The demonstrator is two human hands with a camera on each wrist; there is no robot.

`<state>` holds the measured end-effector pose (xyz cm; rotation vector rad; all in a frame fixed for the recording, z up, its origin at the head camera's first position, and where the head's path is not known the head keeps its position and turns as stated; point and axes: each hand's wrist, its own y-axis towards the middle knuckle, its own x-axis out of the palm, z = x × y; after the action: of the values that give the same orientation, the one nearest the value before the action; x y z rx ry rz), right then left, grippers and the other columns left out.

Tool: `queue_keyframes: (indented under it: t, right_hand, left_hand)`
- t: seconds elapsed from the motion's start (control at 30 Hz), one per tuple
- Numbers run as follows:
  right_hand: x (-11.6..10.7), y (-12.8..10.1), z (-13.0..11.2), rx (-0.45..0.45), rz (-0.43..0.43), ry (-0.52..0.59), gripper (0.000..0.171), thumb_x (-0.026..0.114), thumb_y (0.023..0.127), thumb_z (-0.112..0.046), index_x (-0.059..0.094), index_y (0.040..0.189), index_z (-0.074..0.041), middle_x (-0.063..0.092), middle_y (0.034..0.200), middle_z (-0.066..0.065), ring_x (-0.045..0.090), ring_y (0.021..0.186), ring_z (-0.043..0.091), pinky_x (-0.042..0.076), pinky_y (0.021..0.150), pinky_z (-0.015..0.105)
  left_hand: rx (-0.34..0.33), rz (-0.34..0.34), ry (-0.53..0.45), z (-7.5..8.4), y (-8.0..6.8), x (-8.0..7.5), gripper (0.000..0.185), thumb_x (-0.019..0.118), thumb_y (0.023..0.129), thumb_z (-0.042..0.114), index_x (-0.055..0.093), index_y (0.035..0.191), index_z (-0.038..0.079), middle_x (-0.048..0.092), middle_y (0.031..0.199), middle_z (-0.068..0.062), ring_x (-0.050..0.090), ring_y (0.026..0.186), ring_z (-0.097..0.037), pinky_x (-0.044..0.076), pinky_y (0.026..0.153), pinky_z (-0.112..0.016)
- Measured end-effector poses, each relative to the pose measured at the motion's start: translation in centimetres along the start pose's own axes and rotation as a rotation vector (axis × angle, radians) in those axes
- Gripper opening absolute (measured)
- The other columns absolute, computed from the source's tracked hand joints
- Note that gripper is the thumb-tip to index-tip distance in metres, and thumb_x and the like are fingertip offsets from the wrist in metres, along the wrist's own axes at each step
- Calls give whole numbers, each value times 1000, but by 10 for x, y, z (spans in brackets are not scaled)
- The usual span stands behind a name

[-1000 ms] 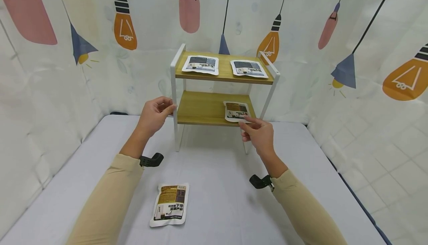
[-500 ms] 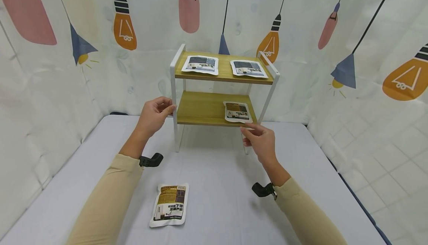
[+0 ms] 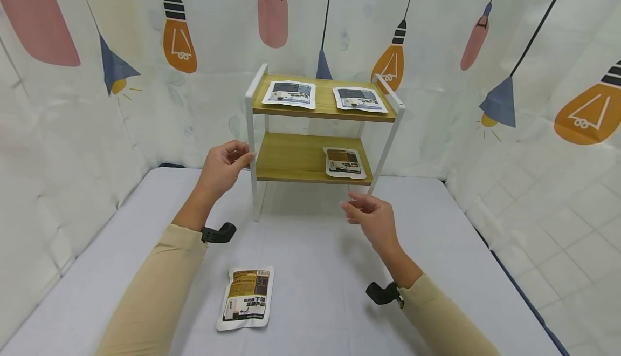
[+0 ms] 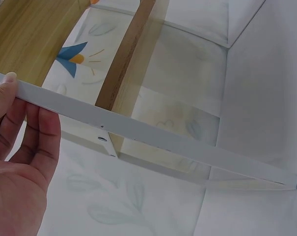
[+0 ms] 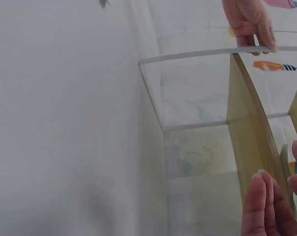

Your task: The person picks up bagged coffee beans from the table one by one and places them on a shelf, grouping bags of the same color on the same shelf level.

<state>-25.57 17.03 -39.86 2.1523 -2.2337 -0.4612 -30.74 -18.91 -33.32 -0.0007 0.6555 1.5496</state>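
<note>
A: Head view?
B: Left hand (image 3: 224, 168) grips the white front post of the shelf rack (image 3: 250, 129). Right hand (image 3: 371, 218) hovers empty, fingers loosely curled, below the brown pouch (image 3: 344, 162) on the lower shelf. Another pouch (image 3: 246, 297) lies on the tabletop (image 3: 315, 269).

A: Left wrist?
B: Fingers (image 4: 20, 125) wrapped round the post (image 4: 138, 132).

A: Right wrist?
B: Fingertips (image 5: 266, 196) holding nothing, near the shelf edge.

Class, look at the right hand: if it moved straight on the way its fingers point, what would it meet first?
Probably the lower shelf's front edge, just beyond the right hand; depth is unclear.
</note>
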Motion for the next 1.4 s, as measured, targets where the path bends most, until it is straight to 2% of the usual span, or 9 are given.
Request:
queue_keyframes:
  t: [0.07,0.13,0.33,0.57,0.7,0.83,1.1,1.27,1.4]
  right_hand:
    - [1,-4,2,3,-10,5,39,84,86,-31,76,120,-13,77,105,13,74,88,37,64,73,29]
    - [2,-8,2,7,-21,3,39,84,86,-32,76,120,-14,77,106,12,74,86,32,64,73,29]
    - [8,-19,9,17,-54,16,39,85,86,-29,75,120,-12,76,108,12,74,86,24,63,75,27]
    - [20,-36,17,61,-96,43,36,86,84,-22,77,118,-13,76,111,11,75,92,30,63,75,27]
    - [28,-46,21,84,-122,31,36,87,83,-24,77,118,-18,74,118,12,75,92,21,61,78,24]
    - [36,-57,25,109,-167,18,38,87,83,-26,76,119,-20,72,124,16,73,94,18,58,79,22]
    - [51,-77,31,163,-287,53,49,86,84,-25,71,128,-10,68,130,18,73,100,20,58,77,22]
    - [58,-87,33,185,-354,62,53,85,85,-27,68,133,-9,66,134,18,72,108,22,60,84,26]
    - [63,-91,34,184,-390,61,54,84,86,-25,67,135,-8,64,135,19,72,109,23,60,85,28]
  left_hand:
    - [-3,0,5,0,0,0,32,66,101,29,68,116,1,67,108,-15,68,95,-9,58,89,-21]
    - [-7,1,10,0,0,0,32,66,101,29,68,116,1,67,109,-15,68,96,-9,58,90,-22]
    - [-12,4,-5,0,0,0,32,66,101,29,68,116,1,66,109,-14,67,98,-10,57,88,-18]
    - [-5,9,-27,-1,0,2,30,66,101,26,67,115,-1,66,107,-15,66,97,-9,58,88,-20]
    - [-5,7,-31,-1,0,2,31,67,101,27,67,114,-1,66,107,-16,67,98,-11,59,89,-22]
    - [-10,5,-26,0,0,2,31,66,101,28,67,114,0,66,108,-16,67,98,-12,59,91,-23]
    - [2,1,-27,-1,1,1,30,66,102,27,67,115,-1,67,109,-17,68,97,-10,55,85,-13]
    - [4,0,-23,-2,1,1,30,66,102,26,67,115,-1,67,109,-17,68,95,-9,57,87,-17]
    - [-2,1,-17,-2,0,0,31,66,102,26,67,116,-1,67,109,-17,68,95,-9,56,86,-15]
